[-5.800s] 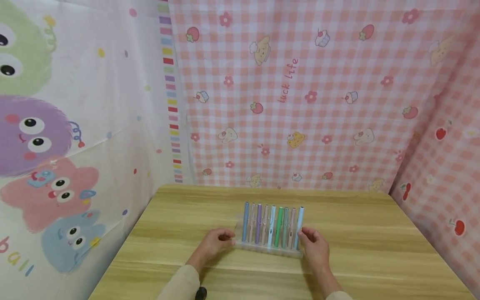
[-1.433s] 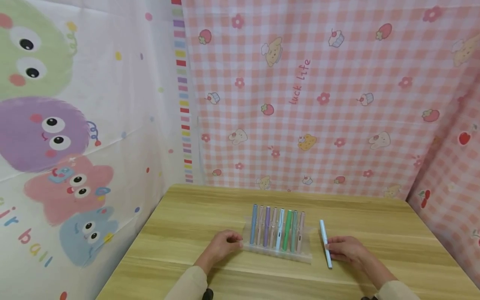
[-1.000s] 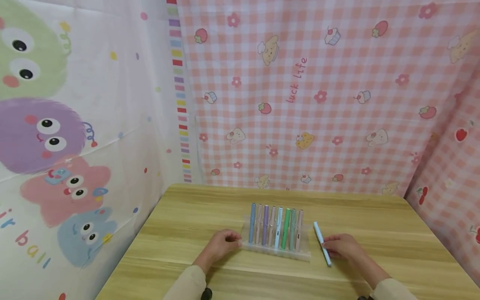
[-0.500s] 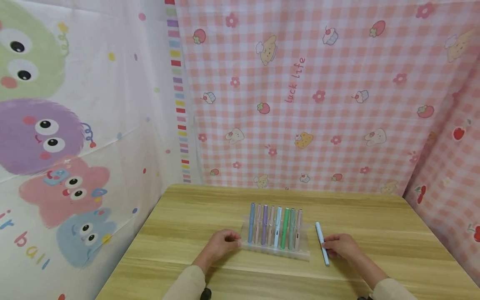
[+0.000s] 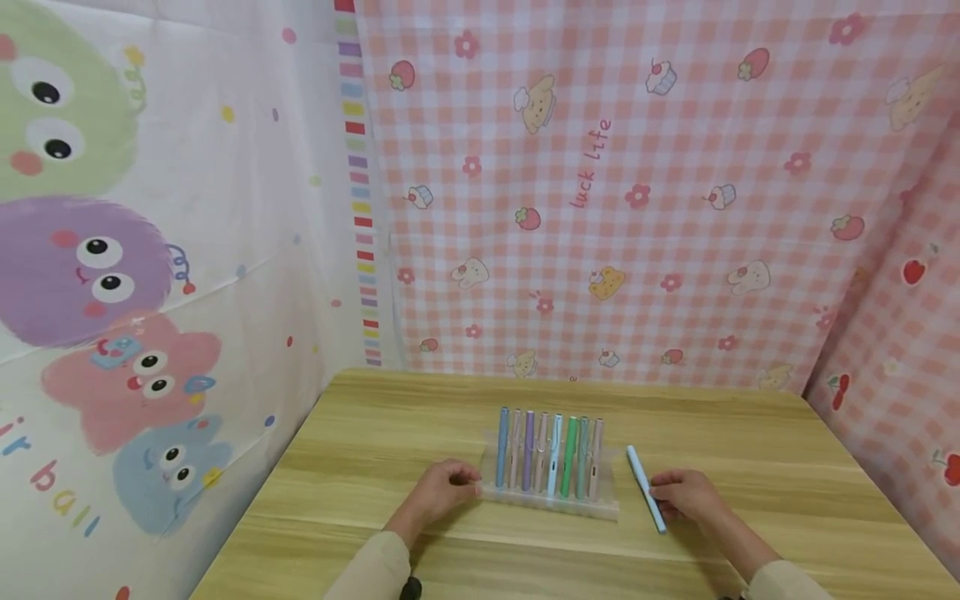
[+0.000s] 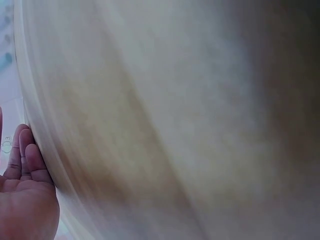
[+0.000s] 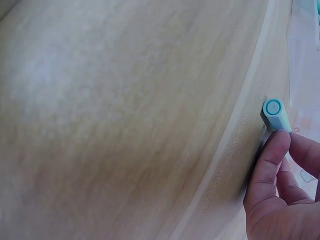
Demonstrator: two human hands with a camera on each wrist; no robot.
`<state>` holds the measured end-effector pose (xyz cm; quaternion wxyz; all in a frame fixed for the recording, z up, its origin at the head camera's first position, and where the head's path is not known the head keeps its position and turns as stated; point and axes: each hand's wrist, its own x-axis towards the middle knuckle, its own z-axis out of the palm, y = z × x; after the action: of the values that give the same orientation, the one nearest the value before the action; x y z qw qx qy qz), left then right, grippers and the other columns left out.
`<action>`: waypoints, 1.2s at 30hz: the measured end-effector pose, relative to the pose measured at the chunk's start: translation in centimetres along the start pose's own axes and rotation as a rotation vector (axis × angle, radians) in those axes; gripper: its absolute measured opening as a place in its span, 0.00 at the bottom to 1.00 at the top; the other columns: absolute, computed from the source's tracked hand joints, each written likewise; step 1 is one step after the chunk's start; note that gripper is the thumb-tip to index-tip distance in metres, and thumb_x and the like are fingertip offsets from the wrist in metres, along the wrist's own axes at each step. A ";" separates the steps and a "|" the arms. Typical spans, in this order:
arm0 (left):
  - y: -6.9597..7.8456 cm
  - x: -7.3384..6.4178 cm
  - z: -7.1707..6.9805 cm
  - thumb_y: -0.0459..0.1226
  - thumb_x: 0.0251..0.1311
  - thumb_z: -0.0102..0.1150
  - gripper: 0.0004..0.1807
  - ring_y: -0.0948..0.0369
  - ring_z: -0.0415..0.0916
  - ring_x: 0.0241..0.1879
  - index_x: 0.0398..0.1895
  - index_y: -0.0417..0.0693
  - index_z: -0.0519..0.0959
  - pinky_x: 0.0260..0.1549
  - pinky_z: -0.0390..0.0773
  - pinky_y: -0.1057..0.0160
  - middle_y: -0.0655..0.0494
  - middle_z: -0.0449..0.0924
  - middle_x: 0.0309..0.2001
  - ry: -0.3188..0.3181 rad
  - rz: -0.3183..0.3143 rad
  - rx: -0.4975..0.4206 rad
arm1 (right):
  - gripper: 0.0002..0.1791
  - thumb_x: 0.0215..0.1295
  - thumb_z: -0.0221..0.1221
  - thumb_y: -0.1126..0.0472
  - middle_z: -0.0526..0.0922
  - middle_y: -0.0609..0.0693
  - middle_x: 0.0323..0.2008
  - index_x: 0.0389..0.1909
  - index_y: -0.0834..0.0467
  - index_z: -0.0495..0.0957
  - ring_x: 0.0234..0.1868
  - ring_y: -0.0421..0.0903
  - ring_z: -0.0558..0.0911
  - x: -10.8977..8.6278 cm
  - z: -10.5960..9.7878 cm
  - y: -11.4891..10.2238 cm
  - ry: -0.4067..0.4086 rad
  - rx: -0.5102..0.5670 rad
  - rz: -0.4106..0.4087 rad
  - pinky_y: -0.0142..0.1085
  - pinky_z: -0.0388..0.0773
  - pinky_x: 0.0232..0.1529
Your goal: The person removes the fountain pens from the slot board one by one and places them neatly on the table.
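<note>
Pen (image 5: pixel 641 477): light blue, slanting beside the right end of the clear stand (image 5: pixel 609 507), near but not touching; ringed end turned toward the right wrist camera. Flat on the wood or just above, cannot tell.
Right hand (image 5: pixel 690 493): pinching the pen near mid-length, between thumb and fingers.
Left hand (image 5: pixel 442 487): well apart from the right, curled at the stand's left end, thumb and fingertips gripping the edge.
Stand's right end: bare now, after holding the light-blue pen upright seconds ago. Judged as one pen fully taken out, with little further shift over the last second.
Row: down from nine to eight, all upright in the stand: blue pen (image 5: pixel 502 450), purple pen (image 5: pixel 528 454), pale-blue pen (image 5: pixel 554 458), green pen (image 5: pixel 569 458), teal pen (image 5: pixel 582 458) and three pinkish pens (image 5: pixel 596 454). Apparently undisturbed by the removal.
Table (image 5: pixel 375 433): wood-grained, backed by pink checked cloth (image 5: pixel 480 242).
</note>
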<state>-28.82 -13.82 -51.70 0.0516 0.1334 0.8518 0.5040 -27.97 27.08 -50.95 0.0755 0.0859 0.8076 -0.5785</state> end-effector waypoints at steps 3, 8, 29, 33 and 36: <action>0.0 -0.1 0.0 0.33 0.58 0.68 0.08 0.57 0.72 0.43 0.40 0.42 0.83 0.46 0.75 0.54 0.52 0.78 0.40 -0.003 0.004 0.004 | 0.15 0.63 0.58 0.73 0.80 0.49 0.24 0.46 0.81 0.72 0.25 0.41 0.78 0.1 0.0 0.2 -0.003 0.011 -0.005 0.32 0.79 0.27; 0.0 -0.1 0.1 0.33 0.57 0.69 0.08 0.57 0.72 0.43 0.39 0.42 0.83 0.47 0.74 0.54 0.52 0.78 0.42 -0.005 -0.001 -0.014 | 0.15 0.63 0.57 0.74 0.79 0.49 0.24 0.47 0.82 0.71 0.24 0.42 0.78 0.0 -0.1 0.2 0.004 0.026 -0.005 0.33 0.80 0.27; -0.2 -0.1 0.0 0.32 0.57 0.69 0.07 0.57 0.71 0.43 0.38 0.42 0.83 0.44 0.73 0.57 0.53 0.77 0.42 -0.001 -0.005 -0.036 | 0.17 0.68 0.55 0.68 0.79 0.52 0.28 0.51 0.79 0.72 0.28 0.44 0.77 -0.3 -0.4 -1.6 0.055 -0.056 -0.053 0.34 0.77 0.28; -0.2 -0.1 0.0 0.32 0.58 0.69 0.08 0.57 0.71 0.43 0.39 0.41 0.83 0.43 0.73 0.58 0.51 0.78 0.42 -0.001 0.001 -0.046 | 0.19 0.70 0.56 0.67 0.83 0.55 0.32 0.52 0.79 0.72 0.31 0.44 0.81 -0.4 0.4 -2.5 0.051 -0.010 -0.092 0.35 0.82 0.33; -0.1 -0.1 -0.1 0.32 0.58 0.68 0.08 0.57 0.71 0.43 0.39 0.41 0.83 0.44 0.73 0.58 0.52 0.78 0.43 -0.001 0.002 -0.041 | 0.19 0.69 0.56 0.68 0.83 0.58 0.36 0.53 0.80 0.71 0.33 0.47 0.82 -0.5 0.7 -2.8 0.055 -0.013 -0.105 0.38 0.83 0.36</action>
<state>-28.73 -13.93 -51.73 0.0540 0.1334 0.8410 0.5215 -28.10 25.47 -48.44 0.0234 0.0589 0.8166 -0.5737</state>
